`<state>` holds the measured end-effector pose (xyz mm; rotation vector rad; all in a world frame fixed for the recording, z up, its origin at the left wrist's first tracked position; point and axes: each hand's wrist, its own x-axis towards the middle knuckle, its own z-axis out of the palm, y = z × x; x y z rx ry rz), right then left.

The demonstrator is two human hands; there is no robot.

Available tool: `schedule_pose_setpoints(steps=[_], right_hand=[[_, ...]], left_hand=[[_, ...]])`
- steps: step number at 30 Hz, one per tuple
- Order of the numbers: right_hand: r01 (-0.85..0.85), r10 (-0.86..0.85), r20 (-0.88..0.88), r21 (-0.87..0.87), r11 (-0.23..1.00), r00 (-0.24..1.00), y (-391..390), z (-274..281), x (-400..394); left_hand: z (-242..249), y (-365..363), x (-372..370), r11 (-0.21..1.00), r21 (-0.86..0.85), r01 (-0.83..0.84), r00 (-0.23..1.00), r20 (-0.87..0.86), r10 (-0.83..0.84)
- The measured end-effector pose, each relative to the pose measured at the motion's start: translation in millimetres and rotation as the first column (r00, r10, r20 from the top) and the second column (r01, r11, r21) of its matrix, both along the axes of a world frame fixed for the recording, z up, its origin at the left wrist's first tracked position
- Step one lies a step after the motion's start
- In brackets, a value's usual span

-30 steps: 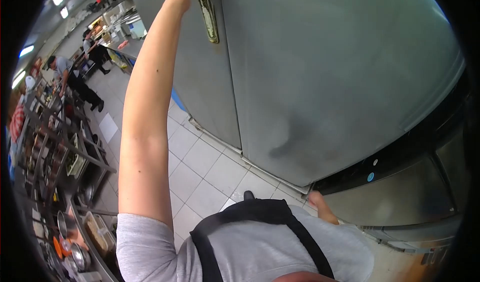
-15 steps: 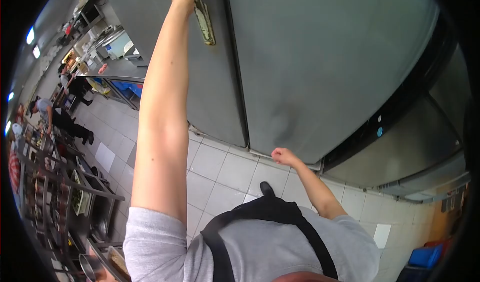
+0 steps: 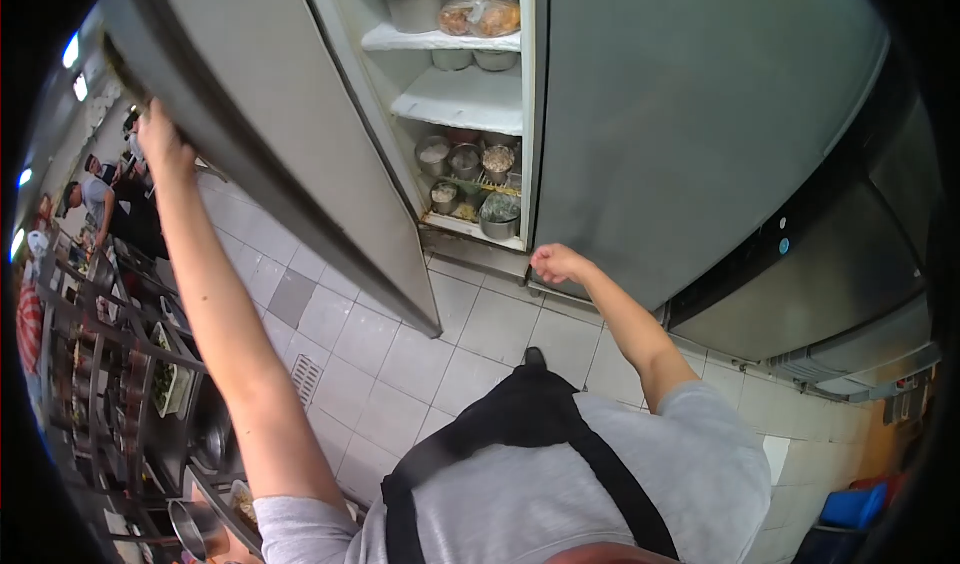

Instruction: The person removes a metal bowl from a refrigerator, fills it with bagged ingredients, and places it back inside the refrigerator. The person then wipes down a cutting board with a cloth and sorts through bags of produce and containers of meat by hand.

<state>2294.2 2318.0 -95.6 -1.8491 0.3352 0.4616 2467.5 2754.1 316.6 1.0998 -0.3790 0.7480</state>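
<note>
My left hand (image 3: 163, 142), at the upper left, is closed on the handle (image 3: 120, 67) of a grey refrigerator door (image 3: 290, 114). The door stands swung out to the left. Behind it, shelves show with a large metal pot (image 3: 417, 4), bagged food (image 3: 482, 17) and several metal containers of food (image 3: 498, 162) lower down. Near the bottom of the neighbouring closed grey door (image 3: 690, 104), my right hand (image 3: 560, 264) hangs with curled fingers and nothing visible in them. It looks apart from the shelves.
Tiled floor (image 3: 480, 324) lies underfoot, with a drain grate (image 3: 305, 379) at left. A metal rack (image 3: 110, 384) with trays and pots runs along the left. Several people in dark aprons, one in a grey shirt (image 3: 98, 204), stand farther back. A blue bin (image 3: 853, 506) is lower right.
The refrigerator door has swung open to the left with my left hand on its handle, exposing the shelves. My right hand has shifted slightly up and stays curled.
</note>
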Motion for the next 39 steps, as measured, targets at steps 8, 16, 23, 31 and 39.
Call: schedule_pose_setpoints(steps=[8, 16, 23, 31, 39], right_hand=[[-0.160, 0.222, 0.383, -0.187, 0.969, 0.897, 5.9, 97.5, 143.3], [0.382, 0.386, 0.832, -0.533, 0.755, 0.399, 11.6, 213.7, 327.3], [0.856, 0.675, 0.734, -0.394, 0.333, 0.075, 9.2, 293.7, 470.9], [0.778, 0.668, 0.681, -0.580, 0.242, 0.300, 8.0, 312.9, 537.5], [0.724, 0.615, 0.760, -0.301, 0.621, -0.210, 47.2, 330.0, 498.5]], left_hand=[[-12.1, 178.0, 85.6, 0.973, 0.156, 0.173, 0.981, -0.112, -0.156], [-20.8, 182.0, 67.3, 0.981, 0.138, -0.138, 0.987, -0.066, 0.148], [-57.0, 141.7, 21.2, 0.849, 0.187, -0.494, 0.865, 0.014, 0.501], [-84.0, 98.9, -13.8, 0.604, 0.269, -0.750, 0.651, 0.144, 0.745], [-85.6, 74.8, -12.0, 0.452, 0.300, -0.840, 0.536, 0.333, 0.776]])
